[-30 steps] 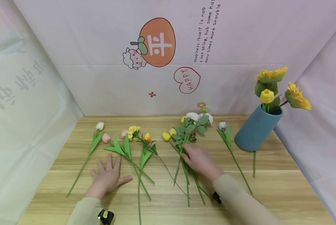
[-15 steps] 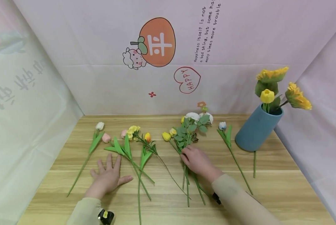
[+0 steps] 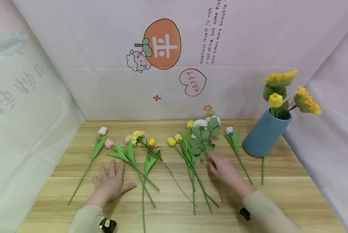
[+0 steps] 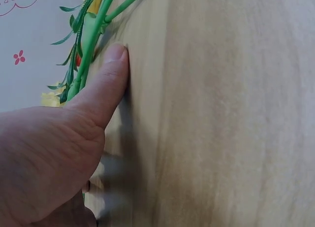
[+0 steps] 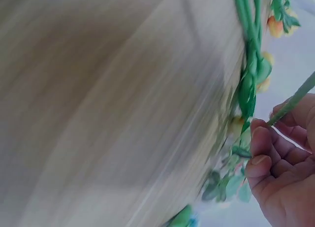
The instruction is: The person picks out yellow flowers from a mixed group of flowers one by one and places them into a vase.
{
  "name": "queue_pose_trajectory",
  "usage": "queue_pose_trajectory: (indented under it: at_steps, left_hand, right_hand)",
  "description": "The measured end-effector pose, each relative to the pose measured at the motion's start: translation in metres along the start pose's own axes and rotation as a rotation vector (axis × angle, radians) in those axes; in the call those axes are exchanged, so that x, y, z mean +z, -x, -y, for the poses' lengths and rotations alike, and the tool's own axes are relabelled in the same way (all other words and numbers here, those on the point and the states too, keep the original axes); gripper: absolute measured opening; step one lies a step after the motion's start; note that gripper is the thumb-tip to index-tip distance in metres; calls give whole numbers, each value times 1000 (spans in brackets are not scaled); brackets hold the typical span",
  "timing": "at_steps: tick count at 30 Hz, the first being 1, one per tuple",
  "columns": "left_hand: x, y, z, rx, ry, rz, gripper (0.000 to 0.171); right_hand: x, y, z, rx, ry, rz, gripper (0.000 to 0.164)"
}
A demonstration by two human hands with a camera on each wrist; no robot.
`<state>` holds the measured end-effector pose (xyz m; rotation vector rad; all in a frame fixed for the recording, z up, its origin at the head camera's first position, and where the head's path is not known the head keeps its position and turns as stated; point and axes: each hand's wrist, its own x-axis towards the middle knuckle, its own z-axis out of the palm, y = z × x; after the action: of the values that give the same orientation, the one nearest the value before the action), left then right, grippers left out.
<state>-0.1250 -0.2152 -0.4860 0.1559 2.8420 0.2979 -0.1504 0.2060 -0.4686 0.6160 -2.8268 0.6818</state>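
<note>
My right hand (image 3: 225,169) pinches the green stem (image 5: 295,100) of a white-flowered spray (image 3: 200,123) with leafy foliage and a small green bud. The spray lies tilted to the right of a bunch of yellow tulips (image 3: 171,141), whose stems cross on the table. Fingers spread, my left hand (image 3: 109,186) rests on the wood with nothing in it. In the left wrist view its thumb (image 4: 114,64) lies near green stems. Just beyond those fingers are pink tulips (image 3: 109,143) and a yellow blossom spray (image 3: 137,136).
A blue vase (image 3: 262,137) holding sunflowers (image 3: 306,100) and a yellow tulip (image 3: 275,100) leans at the right. A blue-white tulip (image 3: 229,131) lies between it and the spray. At far left lies a white tulip (image 3: 102,131). Printed cloth (image 3: 104,90) hangs behind the table.
My right hand has drawn the white-flowered spray's stem rightward, away from the yellow tulips, whose leaves now show. The left hand has stayed in place.
</note>
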Motion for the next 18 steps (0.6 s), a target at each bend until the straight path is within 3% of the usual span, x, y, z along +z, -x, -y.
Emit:
queue_pose_trajectory:
  at_steps: [5, 11, 15, 18]
  left_hand:
    - [-3, 0, 5, -17, 67, -30, 102]
    - [-16, -2, -3, -31, 157, -194, 62]
    - [-26, 0, -22, 34, 152, -337, 45]
    - [-30, 2, -40, 107, 128, -402, 34]
  right_hand:
    - [-7, 13, -17, -14, 43, 18, 13]
    - [-11, 27, -40, -49, 132, -3, 14]
    - [-15, 34, -50, -45, 173, -5, 15]
    - [-20, 36, -54, -42, 223, -6, 14]
